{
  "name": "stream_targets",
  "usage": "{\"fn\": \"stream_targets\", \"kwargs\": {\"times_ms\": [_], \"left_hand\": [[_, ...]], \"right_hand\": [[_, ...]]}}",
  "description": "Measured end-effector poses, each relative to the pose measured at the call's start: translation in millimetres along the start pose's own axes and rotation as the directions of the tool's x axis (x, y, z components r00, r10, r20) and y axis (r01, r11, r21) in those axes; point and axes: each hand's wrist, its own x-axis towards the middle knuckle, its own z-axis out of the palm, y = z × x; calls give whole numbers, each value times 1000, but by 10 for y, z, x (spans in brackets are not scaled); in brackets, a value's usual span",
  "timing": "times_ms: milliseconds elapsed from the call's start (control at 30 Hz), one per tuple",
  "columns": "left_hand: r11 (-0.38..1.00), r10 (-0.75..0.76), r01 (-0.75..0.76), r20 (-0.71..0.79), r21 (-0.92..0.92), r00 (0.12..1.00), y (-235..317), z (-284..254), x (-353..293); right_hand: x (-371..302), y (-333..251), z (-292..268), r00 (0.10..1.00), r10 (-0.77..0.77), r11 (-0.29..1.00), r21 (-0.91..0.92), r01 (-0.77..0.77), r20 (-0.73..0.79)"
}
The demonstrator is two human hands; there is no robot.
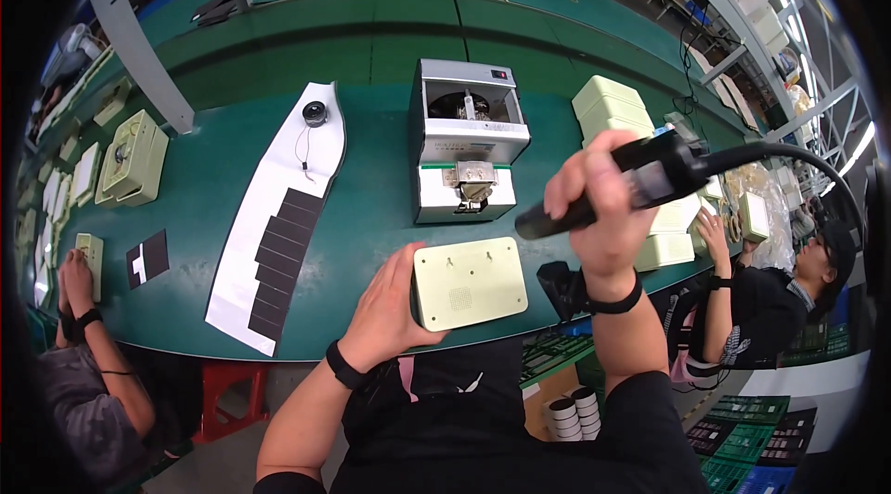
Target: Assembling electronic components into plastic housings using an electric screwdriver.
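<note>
My left hand point(382, 307) grips the left edge of a cream plastic housing point(469, 285), thumb along its near edge. The housing lies on the bench at the front edge, its flat face up, showing small holes, two keyhole slots and a patch of tiny perforations. In my right hand point(608, 206) is a black electric screwdriver point(640, 180), held up over the bench right of the housing, its body tilted and its cable running off to the right. The screwdriver's tip is blurred. Just beyond the housing stands a grey screw feeder point(471, 141), apart from both hands.
Left of the feeder lies a white sheet point(255, 216) with dark foam strips point(286, 248) and a small round speaker point(315, 114). Cream housings point(613, 104) are stacked at the right. Co-workers' hands point(713, 236) work at both sides. A red stool point(232, 397) stands below.
</note>
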Motion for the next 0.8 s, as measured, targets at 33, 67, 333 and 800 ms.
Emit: {"fn": "stream_targets", "kwargs": {"times_ms": [33, 67, 333, 800], "left_hand": [[1000, -10, 10, 4, -16, 1000, 2, 11, 2], [1000, -4, 4, 6, -15, 1000, 5, 29, 22], [1000, -14, 14, -38, 3, 999, 2, 67, 38], [997, -4, 3, -11, -80, 1000, -18, 63, 74]], "right_hand": [[57, -31, 21, 999, -41, 996, 83, 42, -15], [111, -29, 50, 999, -45, 996, 80, 47, -19], [462, 216, 288, 1000, -12, 998, -58, 11, -12], [-49, 103, 633, 973, 70, 987, 125, -99, 218]]}}
